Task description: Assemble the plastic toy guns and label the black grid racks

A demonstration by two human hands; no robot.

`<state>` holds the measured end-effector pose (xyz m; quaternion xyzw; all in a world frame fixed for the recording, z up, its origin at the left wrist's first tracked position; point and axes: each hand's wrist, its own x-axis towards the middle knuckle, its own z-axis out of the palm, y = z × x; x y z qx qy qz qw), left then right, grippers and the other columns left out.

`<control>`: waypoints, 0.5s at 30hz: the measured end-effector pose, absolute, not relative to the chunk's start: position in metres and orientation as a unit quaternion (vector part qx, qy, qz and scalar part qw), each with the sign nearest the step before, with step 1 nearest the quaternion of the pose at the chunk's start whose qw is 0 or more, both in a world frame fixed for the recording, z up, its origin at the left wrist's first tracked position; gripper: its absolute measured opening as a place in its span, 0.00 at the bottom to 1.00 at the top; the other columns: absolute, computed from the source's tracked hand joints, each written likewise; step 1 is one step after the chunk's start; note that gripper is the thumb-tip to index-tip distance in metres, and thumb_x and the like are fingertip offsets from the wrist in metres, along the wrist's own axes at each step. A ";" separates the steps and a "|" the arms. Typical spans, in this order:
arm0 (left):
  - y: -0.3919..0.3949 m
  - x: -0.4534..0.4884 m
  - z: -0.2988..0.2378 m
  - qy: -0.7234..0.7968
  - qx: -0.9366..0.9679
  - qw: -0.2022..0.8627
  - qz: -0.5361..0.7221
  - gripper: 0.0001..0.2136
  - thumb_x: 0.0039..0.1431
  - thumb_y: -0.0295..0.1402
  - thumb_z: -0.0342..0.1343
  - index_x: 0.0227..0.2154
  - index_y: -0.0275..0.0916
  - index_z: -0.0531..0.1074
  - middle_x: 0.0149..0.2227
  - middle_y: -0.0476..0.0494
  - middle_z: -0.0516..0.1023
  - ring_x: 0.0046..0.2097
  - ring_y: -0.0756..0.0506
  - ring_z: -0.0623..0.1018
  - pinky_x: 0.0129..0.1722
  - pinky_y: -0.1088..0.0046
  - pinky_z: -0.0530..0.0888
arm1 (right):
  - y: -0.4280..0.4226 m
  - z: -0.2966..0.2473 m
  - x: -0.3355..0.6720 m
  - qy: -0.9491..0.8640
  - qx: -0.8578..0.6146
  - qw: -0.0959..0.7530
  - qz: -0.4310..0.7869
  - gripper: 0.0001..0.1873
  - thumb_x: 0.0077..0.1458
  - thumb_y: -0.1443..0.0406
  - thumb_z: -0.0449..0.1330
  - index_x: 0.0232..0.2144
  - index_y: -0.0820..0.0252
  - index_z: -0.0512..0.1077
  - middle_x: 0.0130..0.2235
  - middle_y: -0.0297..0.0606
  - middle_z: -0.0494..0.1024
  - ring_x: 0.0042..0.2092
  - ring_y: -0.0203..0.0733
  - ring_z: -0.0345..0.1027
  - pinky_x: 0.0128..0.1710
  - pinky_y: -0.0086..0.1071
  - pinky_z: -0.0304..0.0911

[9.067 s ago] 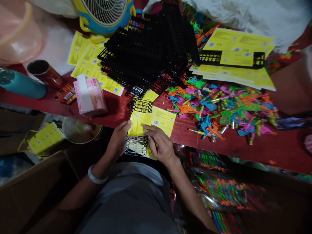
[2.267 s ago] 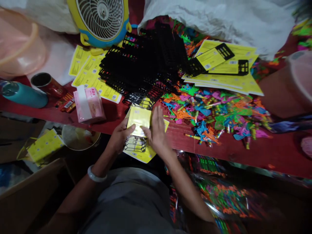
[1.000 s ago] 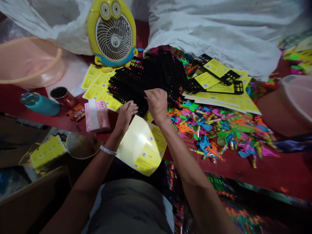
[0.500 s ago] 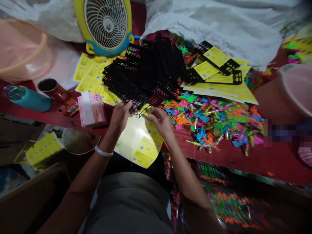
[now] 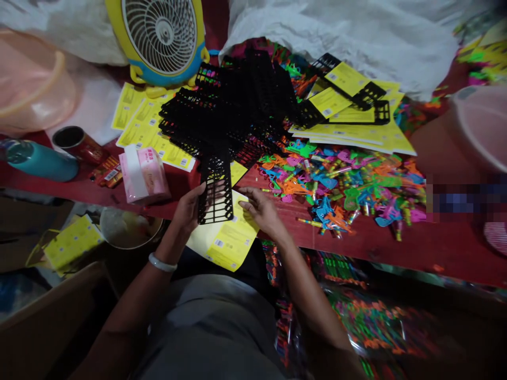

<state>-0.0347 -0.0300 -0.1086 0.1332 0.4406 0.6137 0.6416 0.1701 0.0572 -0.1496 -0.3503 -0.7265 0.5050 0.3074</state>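
Observation:
My left hand grips the left edge of a black plastic grid frame, which has rows of openings and a row of small rings along its right side. The frame lies over a yellow printed sheet at the table's near edge, its far end meeting the pile of similar black frames. Just right of the frame is my right hand, fingers stretched and slightly apart, holding nothing. Its fingertips are by the sheet's right edge; whether they touch it I cannot tell.
Colourful small plastic pieces spread over the red table at right. Yellow cards and sheets lie behind them. A fan, tissue pack, mug and blue bottle stand left. A pink tub is far right.
The black frame has come nearer and lies lengthwise over the yellow sheet, in my left hand. My right hand has let go of its edge and its fingers have opened.

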 end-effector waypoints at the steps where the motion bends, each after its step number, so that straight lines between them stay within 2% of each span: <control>1: -0.030 -0.034 -0.107 0.447 0.145 0.628 0.620 0.20 0.53 0.44 0.65 0.42 0.34 0.81 0.37 0.36 0.85 0.45 0.36 0.83 0.42 0.62 0.80 | 0.056 -0.146 0.172 -0.726 -0.346 0.304 0.511 0.21 0.59 0.50 0.63 0.48 0.55 0.73 0.49 0.43 0.80 0.49 0.47 0.75 0.51 0.42 0.70; 5: -0.038 -0.036 -0.102 0.477 0.212 0.558 0.645 0.18 0.50 0.40 0.70 0.42 0.36 0.82 0.42 0.40 0.85 0.46 0.40 0.82 0.47 0.67 0.77 | 0.054 -0.128 0.185 -0.736 -0.309 0.296 0.524 0.24 0.61 0.49 0.62 0.54 0.53 0.73 0.52 0.43 0.80 0.52 0.48 0.74 0.53 0.43 0.70; 7: -0.043 -0.041 -0.101 0.486 0.228 0.544 0.645 0.18 0.49 0.38 0.71 0.43 0.37 0.81 0.42 0.42 0.84 0.45 0.42 0.82 0.48 0.67 0.76 | 0.053 -0.121 0.190 -0.738 -0.283 0.284 0.542 0.23 0.62 0.48 0.61 0.53 0.52 0.75 0.52 0.42 0.80 0.50 0.48 0.75 0.51 0.42 0.71; 12: -0.041 -0.044 -0.101 0.493 0.190 0.592 0.609 0.15 0.48 0.40 0.73 0.32 0.35 0.79 0.32 0.45 0.82 0.34 0.45 0.80 0.39 0.69 0.76 | 0.053 -0.111 0.190 -0.728 -0.276 0.261 0.571 0.19 0.58 0.50 0.65 0.47 0.52 0.79 0.48 0.40 0.82 0.46 0.46 0.76 0.47 0.40 0.72; 15: -0.032 -0.039 -0.103 0.486 0.173 0.613 0.598 0.18 0.45 0.42 0.74 0.32 0.33 0.78 0.30 0.43 0.81 0.34 0.43 0.81 0.38 0.67 0.77 | 0.055 -0.108 0.188 -0.717 -0.270 0.238 0.597 0.17 0.54 0.54 0.69 0.44 0.53 0.80 0.42 0.38 0.83 0.41 0.43 0.76 0.43 0.37 0.73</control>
